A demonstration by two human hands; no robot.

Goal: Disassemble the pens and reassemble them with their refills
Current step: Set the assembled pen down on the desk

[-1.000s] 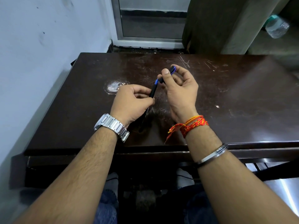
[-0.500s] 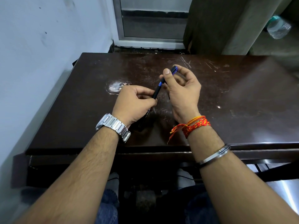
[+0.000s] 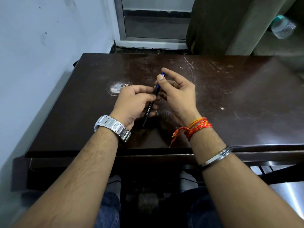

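Item: pen [image 3: 150, 106], slim black plastic barrel with white lettering and a blue upper section, currently being held above the table [image 3: 230, 99] centre, running from 7 o'clock up to 1 o'clock. Left hand [image 3: 133, 104] is closing around the mid-barrel. Right hand [image 3: 178, 92] is pinching the blue end between thumb and forefinger, remaining fingers spread open. Judged light, rigid, smooth, somewhat slippery; best gripped at barrel and tip section. Table: dark, glossy, scratched wood.

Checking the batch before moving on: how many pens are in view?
1: a black pen with a blue end, held over the table between the left hand and right hand. Others may be hidden.
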